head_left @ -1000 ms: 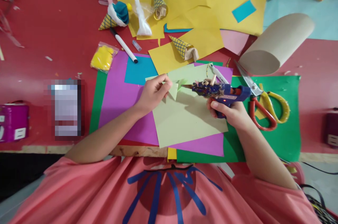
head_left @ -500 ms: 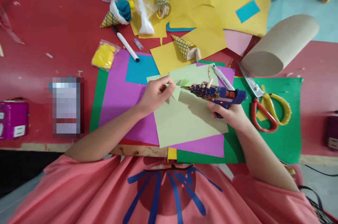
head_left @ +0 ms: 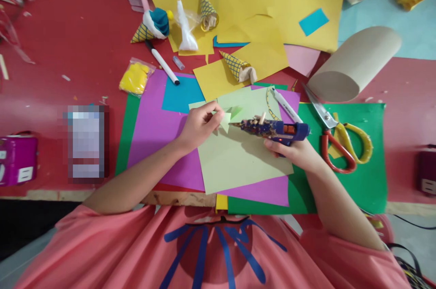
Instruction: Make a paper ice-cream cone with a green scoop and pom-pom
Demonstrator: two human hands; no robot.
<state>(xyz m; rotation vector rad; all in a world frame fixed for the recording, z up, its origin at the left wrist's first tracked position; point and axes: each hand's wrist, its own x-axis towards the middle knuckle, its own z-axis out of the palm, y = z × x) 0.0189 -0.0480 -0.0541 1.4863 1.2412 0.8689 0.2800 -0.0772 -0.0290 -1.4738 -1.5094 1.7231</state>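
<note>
close by the glue gun [head_left: 284,130], scissors [head_left: 329,121], marker [head_left: 288,106]

Red tbl [head_left: 91,64] fills most of the view, L to R, its top flecked w/ small pale scraps. Front edge [head_left: 180,196] is bare wood, rough & brownish nr the middle, paler twd both ends. Top R, a lt blue area [head_left: 413,32] covers that part of the tbl; can't tell if sheet or tabletop. Btm R, grey floor [head_left: 413,234] shows below the edge, w/ a thin dark cord & a tangle of cables [head_left: 412,270] in the corner. Btm L, a v. dark area [head_left: 23,221], details unclear. Light's soft, w/ a pale sheen on the tbl's R side.
</note>
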